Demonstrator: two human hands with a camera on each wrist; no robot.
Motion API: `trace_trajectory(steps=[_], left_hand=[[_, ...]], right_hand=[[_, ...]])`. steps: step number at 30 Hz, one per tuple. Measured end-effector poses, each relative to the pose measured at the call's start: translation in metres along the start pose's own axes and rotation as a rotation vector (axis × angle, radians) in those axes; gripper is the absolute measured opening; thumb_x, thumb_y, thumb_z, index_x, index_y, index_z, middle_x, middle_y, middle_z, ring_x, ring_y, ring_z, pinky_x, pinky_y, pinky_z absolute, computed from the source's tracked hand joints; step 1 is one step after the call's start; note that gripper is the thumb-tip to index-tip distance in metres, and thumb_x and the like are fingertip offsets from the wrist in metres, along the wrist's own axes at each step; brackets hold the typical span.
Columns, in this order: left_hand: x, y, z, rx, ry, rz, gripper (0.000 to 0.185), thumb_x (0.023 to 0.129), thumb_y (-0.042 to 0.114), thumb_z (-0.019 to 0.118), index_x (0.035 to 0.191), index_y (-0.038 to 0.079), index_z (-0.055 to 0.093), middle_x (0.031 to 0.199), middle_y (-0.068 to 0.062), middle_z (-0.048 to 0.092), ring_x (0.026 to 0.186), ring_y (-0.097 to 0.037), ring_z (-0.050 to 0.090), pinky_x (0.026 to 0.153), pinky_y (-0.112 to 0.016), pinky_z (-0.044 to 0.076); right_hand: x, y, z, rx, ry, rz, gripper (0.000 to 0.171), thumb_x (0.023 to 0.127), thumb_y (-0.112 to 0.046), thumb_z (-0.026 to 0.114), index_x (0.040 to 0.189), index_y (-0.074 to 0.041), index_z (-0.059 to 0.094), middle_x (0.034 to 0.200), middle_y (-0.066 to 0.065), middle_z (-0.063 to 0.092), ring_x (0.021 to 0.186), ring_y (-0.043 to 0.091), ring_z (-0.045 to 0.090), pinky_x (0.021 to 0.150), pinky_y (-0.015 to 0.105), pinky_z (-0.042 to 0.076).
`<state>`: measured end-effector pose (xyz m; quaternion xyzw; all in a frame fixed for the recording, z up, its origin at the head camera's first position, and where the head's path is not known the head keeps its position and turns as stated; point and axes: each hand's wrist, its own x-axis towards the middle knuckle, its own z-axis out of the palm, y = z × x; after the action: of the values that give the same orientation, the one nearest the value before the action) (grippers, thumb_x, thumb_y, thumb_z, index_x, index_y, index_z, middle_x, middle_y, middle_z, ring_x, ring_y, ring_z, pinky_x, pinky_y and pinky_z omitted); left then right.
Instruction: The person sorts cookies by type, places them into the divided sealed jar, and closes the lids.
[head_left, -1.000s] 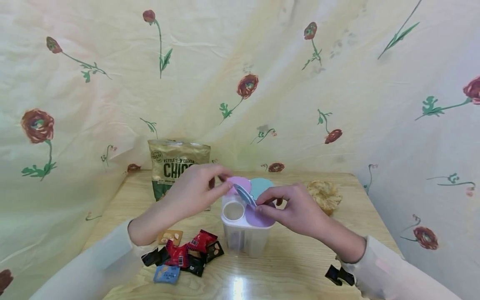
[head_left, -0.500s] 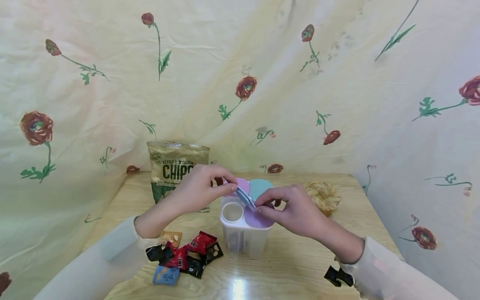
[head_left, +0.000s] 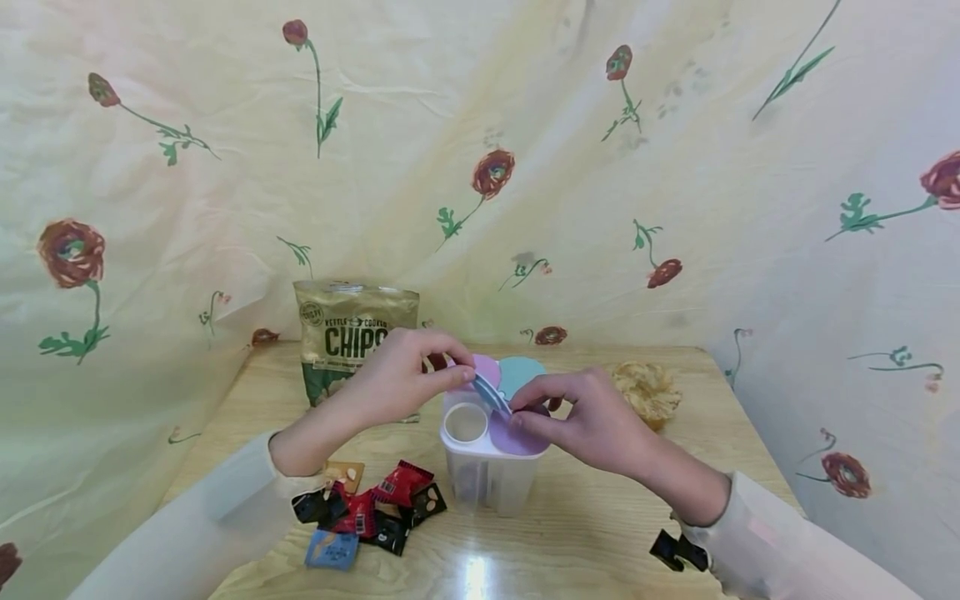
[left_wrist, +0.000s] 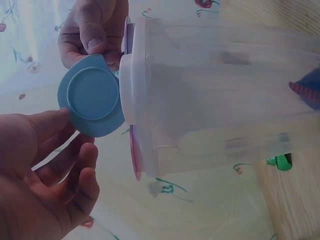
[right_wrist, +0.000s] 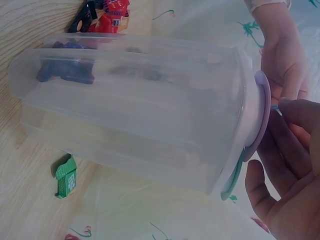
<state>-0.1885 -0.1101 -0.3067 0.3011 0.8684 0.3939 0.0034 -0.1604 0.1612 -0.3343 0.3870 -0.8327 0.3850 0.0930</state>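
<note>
A clear plastic container [head_left: 491, 483] stands on the table. Its white top has a round opening [head_left: 447, 435] at the front left, and purple [head_left: 519, 435], pink [head_left: 486, 367] and teal [head_left: 522, 375] lids cover the other openings. A blue round lid [left_wrist: 93, 93] is held tilted above the top. My left hand [head_left: 405, 371] pinches the lid's far edge between thumb and fingers. On the near edge, by the tab, my right hand [head_left: 588, 412] pinches it too. Through the container wall in the right wrist view shows a dark blue packet [right_wrist: 75, 70].
Red [head_left: 405, 483], black [head_left: 388, 532], blue [head_left: 332, 550] and orange [head_left: 345, 475] snack packets lie left of the container. Behind my left hand stands a chips bag [head_left: 356, 321]. To the right is a crumpled golden-brown item [head_left: 648, 393]. A green packet [right_wrist: 66, 177] lies behind the container.
Since a second ago, my left hand has shifted slightly right and its fingers have closed on the blue lid's far edge. My right hand keeps its pinch in nearly the same place.
</note>
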Motion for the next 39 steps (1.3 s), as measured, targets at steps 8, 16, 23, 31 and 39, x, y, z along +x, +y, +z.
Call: trace_trajectory(steps=[8, 16, 23, 31, 39], left_hand=[[0.000, 0.002, 0.001, -0.010, 0.000, -0.012, 0.008, 0.098, 0.025, 0.071, 0.102, 0.025, 0.078, 0.095, 0.013, 0.072, 0.086, -0.011, 0.065, 0.067, -0.032, 0.055], [-0.001, 0.004, 0.001, 0.001, -0.001, 0.006, 0.009, 0.099, 0.023, 0.070, 0.103, 0.023, 0.078, 0.094, 0.012, 0.072, 0.085, -0.010, 0.064, 0.064, -0.030, 0.054], [-0.002, 0.005, -0.003, 0.009, -0.006, 0.015, 0.012, 0.098, 0.024, 0.070, 0.107, 0.021, 0.079, 0.095, 0.012, 0.074, 0.084, -0.009, 0.065, 0.063, -0.030, 0.054], [-0.003, -0.014, -0.017, 0.034, 0.059, -0.025, 0.016, 0.099, 0.026, 0.069, 0.110, 0.019, 0.078, 0.096, 0.009, 0.074, 0.085, -0.011, 0.067, 0.074, -0.032, 0.057], [-0.015, -0.077, -0.013, 0.062, -0.047, -0.164, 0.014, 0.099, 0.022, 0.067, 0.106, 0.014, 0.077, 0.095, 0.002, 0.073, 0.084, -0.014, 0.066, 0.075, -0.033, 0.056]], right_hand=[[0.000, -0.002, 0.000, 0.026, -0.002, 0.022, 0.013, 0.085, -0.008, 0.083, 0.094, -0.017, 0.081, 0.090, -0.011, 0.077, 0.079, 0.002, 0.071, 0.065, 0.025, 0.059], [0.000, -0.003, -0.001, 0.006, 0.009, 0.011, 0.015, 0.085, -0.007, 0.083, 0.094, -0.019, 0.081, 0.089, -0.014, 0.077, 0.075, 0.000, 0.069, 0.063, 0.026, 0.057], [0.001, -0.004, 0.000, 0.001, 0.024, -0.001, 0.014, 0.085, -0.006, 0.083, 0.092, -0.018, 0.081, 0.086, -0.014, 0.076, 0.072, 0.000, 0.068, 0.061, 0.025, 0.055], [0.001, -0.004, 0.001, -0.026, 0.038, -0.005, 0.013, 0.085, -0.009, 0.084, 0.091, -0.020, 0.081, 0.085, -0.015, 0.076, 0.071, -0.002, 0.067, 0.058, 0.025, 0.054], [-0.001, -0.005, 0.001, -0.020, 0.037, 0.012, 0.013, 0.085, -0.009, 0.083, 0.091, -0.020, 0.081, 0.086, -0.016, 0.076, 0.071, -0.001, 0.068, 0.058, 0.025, 0.054]])
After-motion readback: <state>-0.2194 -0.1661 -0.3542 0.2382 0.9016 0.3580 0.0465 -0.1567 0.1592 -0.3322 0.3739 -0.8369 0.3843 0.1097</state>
